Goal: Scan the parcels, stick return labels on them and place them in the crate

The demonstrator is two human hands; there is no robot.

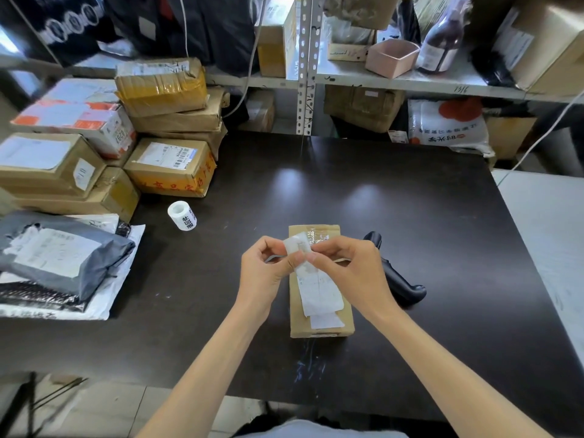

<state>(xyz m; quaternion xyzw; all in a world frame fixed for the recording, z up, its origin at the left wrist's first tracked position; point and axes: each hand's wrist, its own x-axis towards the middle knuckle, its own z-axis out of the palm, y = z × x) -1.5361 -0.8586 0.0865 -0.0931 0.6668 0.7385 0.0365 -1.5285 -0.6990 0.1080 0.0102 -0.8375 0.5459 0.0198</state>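
Note:
A small flat cardboard parcel (pixel 328 317) lies on the dark table (pixel 410 216) in front of me, with a white shipping label on its top. Above its far end my left hand (pixel 264 270) and my right hand (pixel 350 267) both pinch a small white label strip (pixel 298 248) between thumbs and fingers. A black handheld scanner (pixel 399 281) lies on the table just right of the parcel. A white roll of return labels (pixel 182 215) lies on its side to the left.
Several cardboard boxes (pixel 170 165) are stacked at the table's left rear. Grey and white poly mailers (pixel 60 257) lie at the left edge. Metal shelving (pixel 306 64) with boxes, a pink bin (pixel 393 56) and bags stands behind the table.

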